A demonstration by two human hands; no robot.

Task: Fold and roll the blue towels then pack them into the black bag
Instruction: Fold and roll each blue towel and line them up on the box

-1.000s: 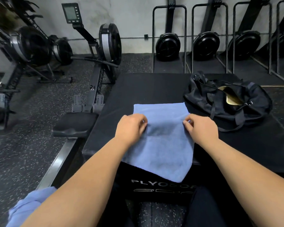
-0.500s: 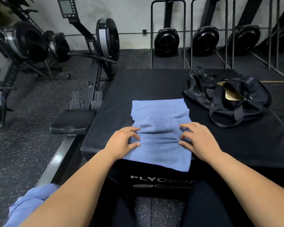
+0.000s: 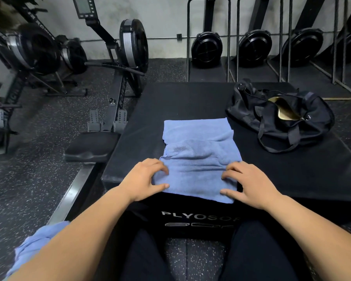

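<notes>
K: Gym room, rowing machines along the wall, black plyo box as the work surface. Which step are we on?
M: End of the fold or start of the roll, by my read. Fingers first. On the left hand they're half-curled, tips on top of the fabric, thumb stretched along the near hem, with a narrow gap between and cloth in it. The right hand mirrors that on the other side edge.
K: Real pinch or just pressing?
M: Looks like a light pinch on both sides. The underside is hidden, so I can't tell how much cloth is nipped.
K: Towel?
M: The blue towel is on the near part of the box, folded into a strip running away from the person. There's a rumpled layer across the middle, and the near hem hangs just over the box edge.
K: Bag?
M: The black bag is on the same box, far right, apart from the towel. Zip is open, tan lining showing, no towel visible inside.
K: Next move?
M: My guess: smooth the wrinkles, turn the near hem over, then roll away from the body. Both hands need to stay level, or an uneven pull would cone the roll.
K: Anything queued?
M: A second blue cloth is bunched at lower left by the left forearm. Probably next.
</notes>
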